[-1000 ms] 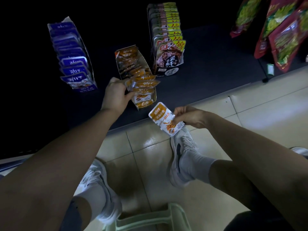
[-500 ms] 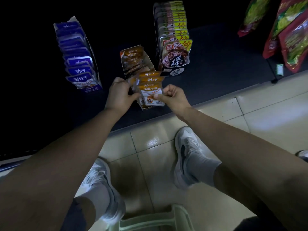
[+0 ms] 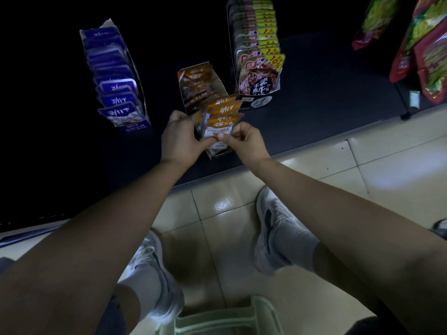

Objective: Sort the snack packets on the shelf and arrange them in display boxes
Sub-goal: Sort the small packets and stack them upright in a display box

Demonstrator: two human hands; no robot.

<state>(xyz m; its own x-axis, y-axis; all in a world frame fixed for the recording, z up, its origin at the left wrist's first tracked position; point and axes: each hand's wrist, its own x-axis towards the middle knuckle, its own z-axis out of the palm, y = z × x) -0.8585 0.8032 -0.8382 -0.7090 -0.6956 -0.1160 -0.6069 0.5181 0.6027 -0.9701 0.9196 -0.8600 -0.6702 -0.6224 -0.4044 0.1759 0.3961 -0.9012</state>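
While both hands meet at the front of the orange display box (image 3: pixel 219 153), they pinch one orange packet (image 3: pixel 220 128) between them. The left hand (image 3: pixel 180 139) also grips a fanned bunch of orange packets (image 3: pixel 223 105). The right hand (image 3: pixel 242 141) closes its fingertips on the packet's bottom edge. A blue box (image 3: pixel 116 78) stands left on the dark shelf (image 3: pixel 326 93).

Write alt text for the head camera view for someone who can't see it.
Both hands, left hand and right hand, hold a fanned stack of orange snack packets at the front of an orange display box on a dark shelf. A purple display box stands to its left, and a box of beef-style packets to its right.
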